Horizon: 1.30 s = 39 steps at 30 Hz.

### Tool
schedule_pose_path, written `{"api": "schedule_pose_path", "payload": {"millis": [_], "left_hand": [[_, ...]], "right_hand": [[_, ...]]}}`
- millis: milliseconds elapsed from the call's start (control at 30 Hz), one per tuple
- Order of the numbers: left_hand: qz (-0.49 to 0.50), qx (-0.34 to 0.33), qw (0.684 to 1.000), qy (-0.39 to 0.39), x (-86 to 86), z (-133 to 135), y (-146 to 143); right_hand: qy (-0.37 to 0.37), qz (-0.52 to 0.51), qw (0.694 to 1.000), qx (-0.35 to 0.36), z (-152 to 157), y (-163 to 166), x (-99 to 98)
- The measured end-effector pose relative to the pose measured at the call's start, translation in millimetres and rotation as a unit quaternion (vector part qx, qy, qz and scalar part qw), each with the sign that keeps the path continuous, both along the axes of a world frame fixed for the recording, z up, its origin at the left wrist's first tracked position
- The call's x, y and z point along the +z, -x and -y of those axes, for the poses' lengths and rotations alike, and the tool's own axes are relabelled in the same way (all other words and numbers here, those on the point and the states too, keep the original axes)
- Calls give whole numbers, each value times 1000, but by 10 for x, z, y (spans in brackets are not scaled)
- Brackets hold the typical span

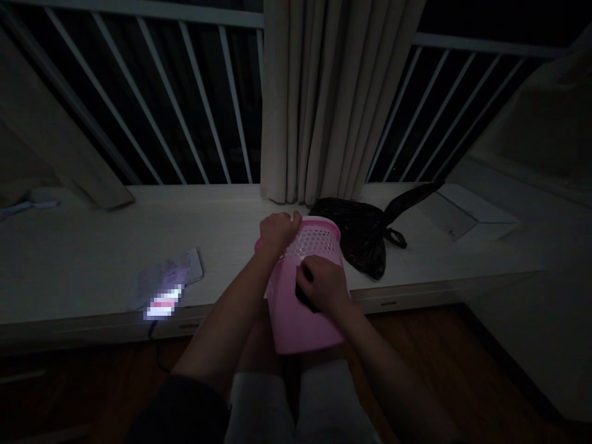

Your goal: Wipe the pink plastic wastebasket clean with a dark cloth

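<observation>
A pink plastic wastebasket [305, 314] with a honeycomb-pierced upper wall is tilted at the edge of the window ledge, in front of my legs. My left hand [279, 233] is closed over its rim at the upper left. Against the front of the basket, my right hand [324, 280] is curled around a small black thing [306, 296], mostly hidden by my fingers; its kind is not clear in the dim light. Just right of the basket lies a tied black plastic bag [365, 237]. The inside of the basket is out of sight.
The pale ledge [222, 213] runs beneath the barred window [185, 92] and curtain [319, 105]. On its left, a lit phone [164, 302] with a cable lies by a flat paper-like item [192, 265]. A whitish open box [481, 213] stands at right.
</observation>
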<state>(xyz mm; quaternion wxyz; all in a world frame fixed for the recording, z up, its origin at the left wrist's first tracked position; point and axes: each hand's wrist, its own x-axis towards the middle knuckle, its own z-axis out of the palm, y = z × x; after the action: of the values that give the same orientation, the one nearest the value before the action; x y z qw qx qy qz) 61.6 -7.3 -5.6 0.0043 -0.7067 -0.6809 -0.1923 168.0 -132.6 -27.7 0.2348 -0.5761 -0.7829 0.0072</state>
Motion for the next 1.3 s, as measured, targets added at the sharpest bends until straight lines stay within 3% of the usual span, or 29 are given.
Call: {"api": "schedule_pose_path", "payload": {"millis": [300,533,833,1000,1300], "left_hand": [[-8,13,1000,-2,-9,-5,29],[-8,15,1000,-1,-7,10,26],[-12,9,1000,9,19,48,42],[2,11,1000,15,28,49,35],[-10,12,1000,7,18,44,28]], "right_hand": [[-75,-120,989,-40,-93,-180,-154],[-72,-182,978,-76,-128,-301,-235],[-40,-248,965,-74,-139,-534,-323],[-14,-231,970,-71,-124,-628,-312],[3,-109,992,-69,-106,-620,-163]]}}
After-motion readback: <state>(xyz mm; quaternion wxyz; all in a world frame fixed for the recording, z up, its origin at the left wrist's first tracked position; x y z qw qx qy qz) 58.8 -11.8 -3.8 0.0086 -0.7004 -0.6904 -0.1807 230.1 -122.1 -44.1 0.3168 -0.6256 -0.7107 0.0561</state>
